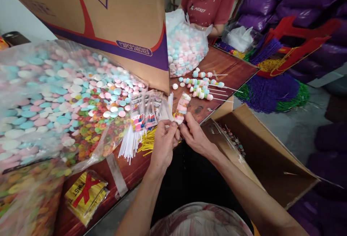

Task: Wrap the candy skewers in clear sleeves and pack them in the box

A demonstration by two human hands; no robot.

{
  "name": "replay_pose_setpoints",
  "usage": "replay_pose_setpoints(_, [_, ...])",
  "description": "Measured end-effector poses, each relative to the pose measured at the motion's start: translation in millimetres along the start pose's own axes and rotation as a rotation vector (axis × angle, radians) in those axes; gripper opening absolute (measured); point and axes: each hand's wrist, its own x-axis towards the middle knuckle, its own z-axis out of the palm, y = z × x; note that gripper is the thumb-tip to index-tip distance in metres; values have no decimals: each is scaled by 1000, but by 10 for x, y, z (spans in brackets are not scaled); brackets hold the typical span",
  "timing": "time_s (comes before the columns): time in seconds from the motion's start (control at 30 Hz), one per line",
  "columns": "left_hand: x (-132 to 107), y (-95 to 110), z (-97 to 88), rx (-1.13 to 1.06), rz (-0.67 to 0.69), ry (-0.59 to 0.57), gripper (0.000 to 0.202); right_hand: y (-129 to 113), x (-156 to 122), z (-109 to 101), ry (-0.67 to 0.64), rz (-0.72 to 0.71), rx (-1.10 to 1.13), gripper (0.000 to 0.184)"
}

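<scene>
Left hand point(166, 138) and right hand point(195, 134) each have the grip closed at the lower end of a wrapped candy stick point(182, 106), tilted near the edge of the bench point(230, 61), apparently to steady it, with gold ties point(148, 142) lying close by, presumably for reach.

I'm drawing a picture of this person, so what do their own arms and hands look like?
The left hand and right hand each have a thumb and slim fingers, with no gloves. Both forearms are bare and long, with no sleeve, watch or bracelet showing. Below them, you can draw a white top with reddish streaks.
</scene>
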Motion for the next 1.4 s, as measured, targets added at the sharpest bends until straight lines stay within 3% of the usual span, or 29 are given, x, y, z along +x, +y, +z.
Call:
replay_pose_setpoints(0.07, [0, -69, 35, 78, 117, 6, 30, -16, -17, -9, 34, 68, 8, 16])
replay_pose_setpoints(0.17, [2, -120, 33, 162, 187, -9, 30, -35, -19, -62, 18, 193, 114, 13])
replay_pose_setpoints(0.3, [33, -117, 7, 89, 86, -25, 26, -6, -35, -111, -77, 412, 471, 15])
replay_pose_setpoints(0.37, [54, -97, 8, -13, -32, -60, 25, 21, -74, -114, -84, 439, 561, 20])
replay_pose_setpoints(0.47, [80, -53, 25, -159, -208, -83, 28, 65, -168, -127, 11, 299, 380, 20])
replay_pose_setpoints(0.57, [93, -15, 51, -278, -333, -92, 32, 116, -254, -177, 123, 47, 29, 15])
replay_pose_setpoints(0.67, [104, -9, 82, -351, -424, -95, 33, 183, -292, -249, 152, -203, -192, 22])
replay_pose_setpoints(0.83, [72, -44, 171, -398, -500, -80, 33, 256, -303, -312, 217, -375, -450, 21])
replay_pose_setpoints(1.0, [16, -152, 324, -348, -366, -121, 32, 180, -323, -249, 358, -280, -458, 16])
replay_pose_setpoints(1.17, [69, -182, 433, -251, -213, -248, 33, 45, -370, -321, 422, 26, -86, 13])
replay_pose_setpoints(1.3, [21, -153, 490, 139, 82, -205, 46, -58, -418, -480, 468, 163, 85, 14])
replay_pose_setpoints(1.4, [-38, -224, 544, 355, 32, -153, 46, -87, -477, -522, 531, 115, 9, 11])
